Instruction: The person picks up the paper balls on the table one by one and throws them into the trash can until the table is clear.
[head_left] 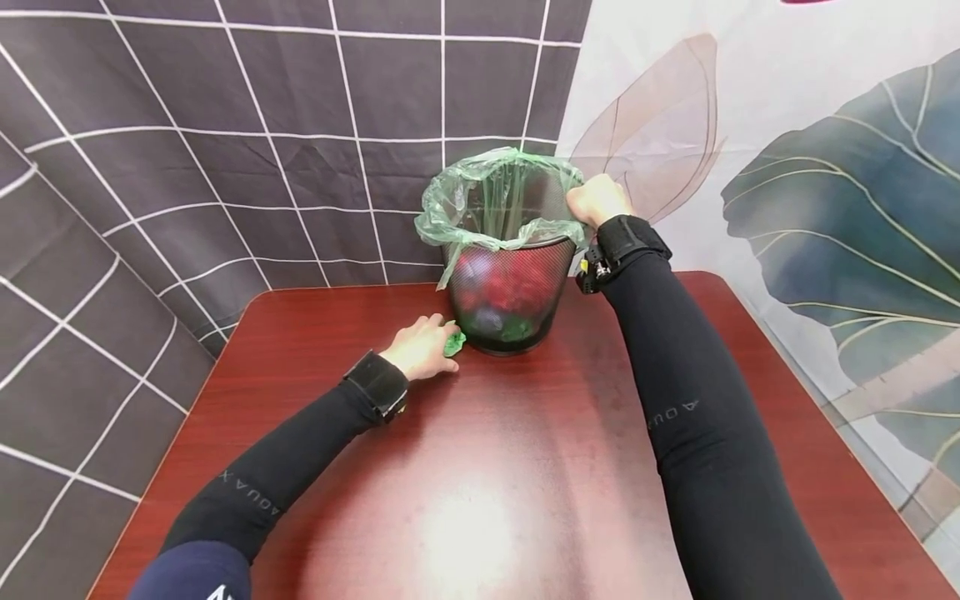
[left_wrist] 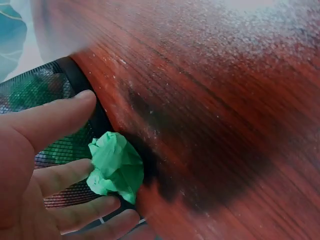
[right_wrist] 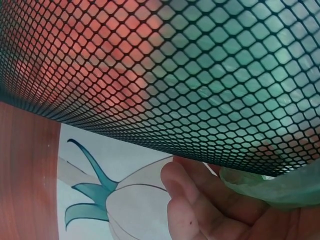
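A black mesh wastebasket (head_left: 551, 283) stands at the far side of the table, lined with a translucent green bag (head_left: 450, 200) folded over its rim. Red, green and pale stuff shows through the mesh. My right hand (head_left: 600, 200) grips the basket's rim on the right; in the right wrist view its curled fingers (right_wrist: 185, 190) are close under the mesh beside the bag's edge. Low at the basket's left side, my left hand (head_left: 420, 348) reaches around a crumpled ball of green paper (left_wrist: 117, 167). Its thumb and fingers are spread apart, with the ball near the fingertips.
The reddish-brown wooden table (head_left: 480, 467) reflects a bright glare near its front. Behind and left hangs a dark grey cloth (head_left: 300, 92) with white grid lines. A white cloth with large leaf prints (head_left: 862, 208) covers the right side.
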